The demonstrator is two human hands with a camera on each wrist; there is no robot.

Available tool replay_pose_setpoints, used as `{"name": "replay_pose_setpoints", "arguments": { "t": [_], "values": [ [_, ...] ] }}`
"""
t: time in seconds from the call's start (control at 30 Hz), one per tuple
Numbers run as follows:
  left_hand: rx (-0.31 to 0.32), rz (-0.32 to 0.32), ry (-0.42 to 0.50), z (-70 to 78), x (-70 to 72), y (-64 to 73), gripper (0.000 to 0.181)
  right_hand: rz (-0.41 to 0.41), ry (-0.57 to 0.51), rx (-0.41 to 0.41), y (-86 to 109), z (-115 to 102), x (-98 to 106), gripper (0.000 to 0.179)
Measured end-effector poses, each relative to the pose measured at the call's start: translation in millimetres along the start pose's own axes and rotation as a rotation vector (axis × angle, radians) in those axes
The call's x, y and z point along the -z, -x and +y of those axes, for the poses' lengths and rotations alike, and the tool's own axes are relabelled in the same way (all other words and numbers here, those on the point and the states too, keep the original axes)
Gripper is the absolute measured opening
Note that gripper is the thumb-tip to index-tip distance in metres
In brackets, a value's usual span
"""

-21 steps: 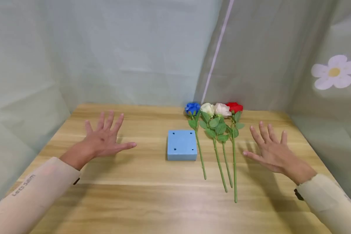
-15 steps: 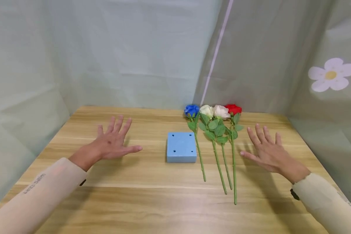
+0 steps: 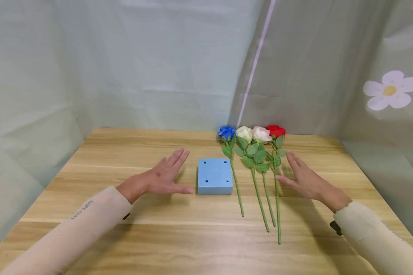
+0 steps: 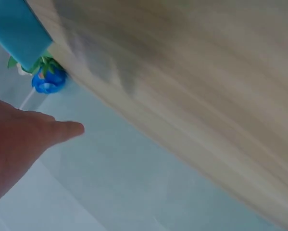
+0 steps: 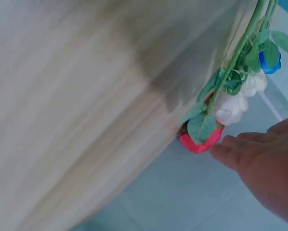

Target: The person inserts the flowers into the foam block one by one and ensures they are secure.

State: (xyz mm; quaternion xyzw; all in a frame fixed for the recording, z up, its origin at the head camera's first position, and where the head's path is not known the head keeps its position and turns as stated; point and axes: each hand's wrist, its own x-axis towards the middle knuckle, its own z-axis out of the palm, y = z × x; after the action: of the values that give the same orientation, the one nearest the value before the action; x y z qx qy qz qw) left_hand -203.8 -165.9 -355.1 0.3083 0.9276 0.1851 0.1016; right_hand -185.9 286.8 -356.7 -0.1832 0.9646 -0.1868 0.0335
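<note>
A light blue block [image 3: 215,173] with a hole near each corner of its top lies mid-table. My left hand [image 3: 161,177] hovers just left of it, fingers straight and thumb pointing at the block, holding nothing. Right of the block several artificial roses lie side by side, heads toward the back: a blue rose [image 3: 226,133], a cream rose [image 3: 244,134], a pale pink rose [image 3: 261,134] and a red rose [image 3: 276,131]. Beside the red rose's stem, my right hand [image 3: 306,181] is held with straight fingers and holds nothing. Both hands also show in their wrist views.
The wooden table [image 3: 151,240] ends at a pale fabric curtain [image 3: 151,68] behind and at the sides. A printed white flower [image 3: 392,90] decorates the right curtain.
My left hand has moved right, close to the block, and its spread fingers have drawn together. My right hand has shifted slightly left toward the red rose, its fingers also closer together.
</note>
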Motion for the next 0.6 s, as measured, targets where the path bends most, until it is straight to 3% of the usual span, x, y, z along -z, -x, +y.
{"name": "replay_pose_setpoints", "arguments": {
  "t": [0.17,0.33,0.47,0.6],
  "values": [
    [-0.032,-0.009,0.08,6.0,-5.5,-8.7,0.12,0.055,-0.067,-0.019,-7.2,-2.8,-4.7,0.087],
    [-0.045,-0.002,0.165,11.4,-7.4,-17.1,0.12,0.065,-0.175,-0.095,-10.9,-5.1,-5.8,0.08],
    [-0.033,-0.013,0.227,14.7,-9.7,-23.0,0.119,0.057,-0.226,-0.138,-13.9,-2.7,-5.7,0.076],
    [-0.018,-0.02,0.23,15.8,-12.1,-28.4,0.117,0.002,-0.293,-0.179,-15.9,2.8,-5.6,0.072]
  ]
}}
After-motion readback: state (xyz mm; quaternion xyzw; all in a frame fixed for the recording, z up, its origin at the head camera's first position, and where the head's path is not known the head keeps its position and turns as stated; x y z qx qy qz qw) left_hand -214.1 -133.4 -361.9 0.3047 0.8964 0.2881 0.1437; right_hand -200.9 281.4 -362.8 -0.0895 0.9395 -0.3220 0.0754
